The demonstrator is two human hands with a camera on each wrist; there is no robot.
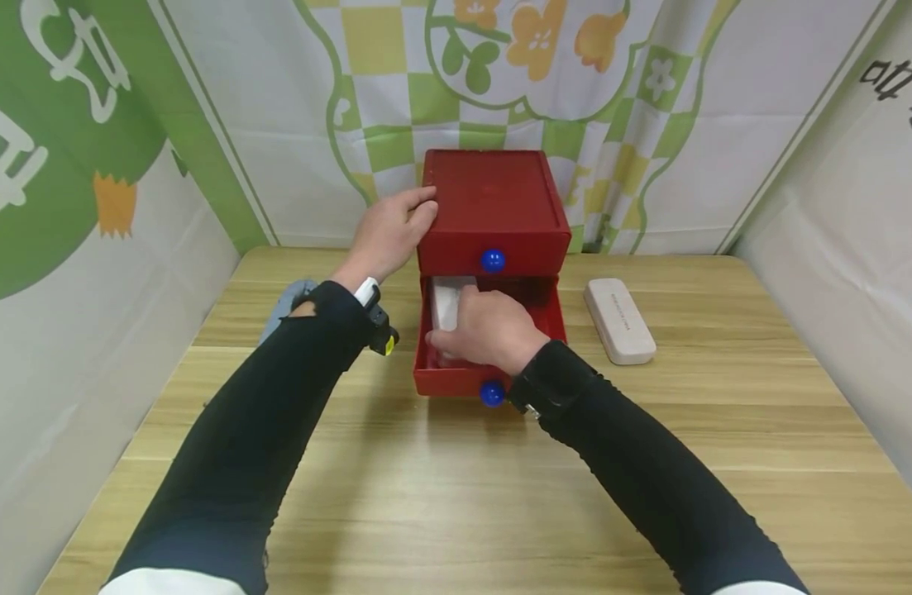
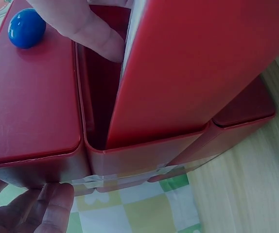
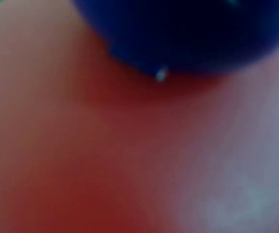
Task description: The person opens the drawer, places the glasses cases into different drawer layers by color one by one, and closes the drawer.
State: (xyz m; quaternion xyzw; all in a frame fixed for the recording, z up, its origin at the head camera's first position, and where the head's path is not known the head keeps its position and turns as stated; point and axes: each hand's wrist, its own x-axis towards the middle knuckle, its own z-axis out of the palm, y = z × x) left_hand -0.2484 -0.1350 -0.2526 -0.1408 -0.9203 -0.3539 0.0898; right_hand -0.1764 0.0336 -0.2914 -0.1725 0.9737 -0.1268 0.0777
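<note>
A red drawer cabinet (image 1: 493, 194) with blue ball knobs stands at the back of the table. One drawer (image 1: 426, 382) is pulled out below the shut top drawer. My right hand (image 1: 493, 326) reaches into it, thumb and fingers gripping a white rectangular thing (image 1: 448, 302) along the drawer's left side; the palm hides part of it. Fingers of my left hand (image 1: 391, 234) rest against the cabinet's upper left edge; the left wrist view shows its fingers (image 2: 57, 206) at the cabinet's side. Close up in the right wrist view, a blue knob (image 3: 188, 34) fills the top.
A pale oblong case (image 1: 621, 321) lies on the wooden table (image 1: 456, 496) right of the cabinet. Something blue-grey (image 1: 284, 307) shows partly behind my left wrist. Printed cloth (image 1: 269, 140) hangs behind the table and along both sides.
</note>
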